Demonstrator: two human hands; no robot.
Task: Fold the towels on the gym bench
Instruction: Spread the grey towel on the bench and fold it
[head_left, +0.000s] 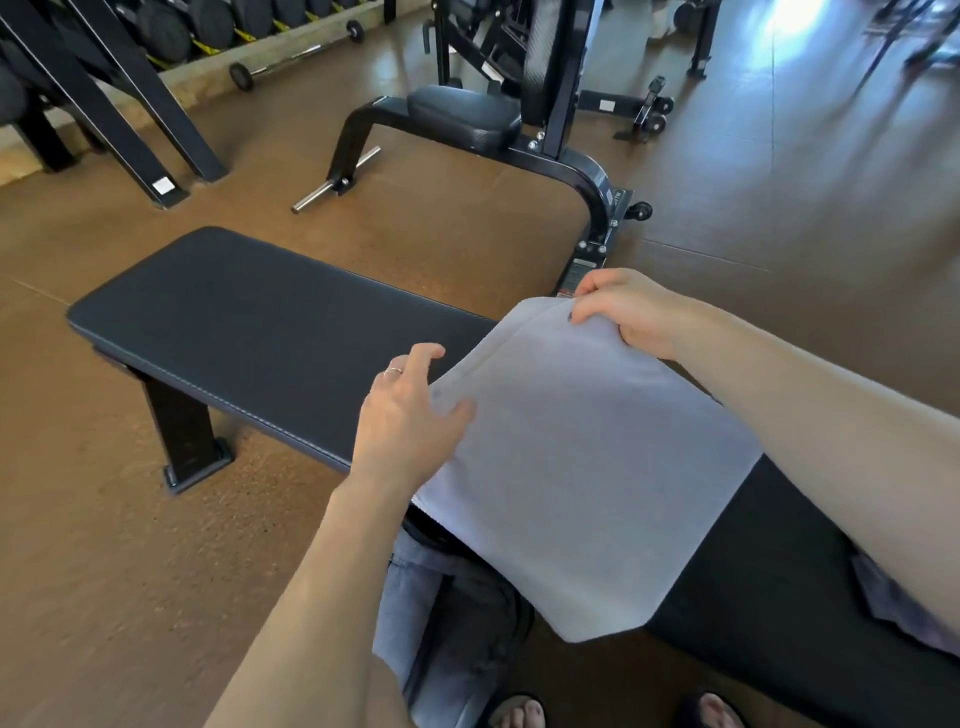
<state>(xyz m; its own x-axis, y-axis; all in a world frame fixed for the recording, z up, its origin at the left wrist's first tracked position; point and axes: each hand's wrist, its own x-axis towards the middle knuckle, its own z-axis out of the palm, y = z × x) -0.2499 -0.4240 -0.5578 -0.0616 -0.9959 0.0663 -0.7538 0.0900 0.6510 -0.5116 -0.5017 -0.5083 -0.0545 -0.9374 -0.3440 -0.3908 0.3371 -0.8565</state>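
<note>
Right hand (628, 312) pinches far corner of white towel (582, 467) over bench (270, 332); left hand (410, 415) fingers spread, thumb on towel edge.

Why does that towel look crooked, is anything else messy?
The white folded towel sits askew, angled across the black padded bench, one corner hanging past its near edge. The right hand pinches its far corner; the left hand touches its side. Nothing looks spilled or damaged.
</note>
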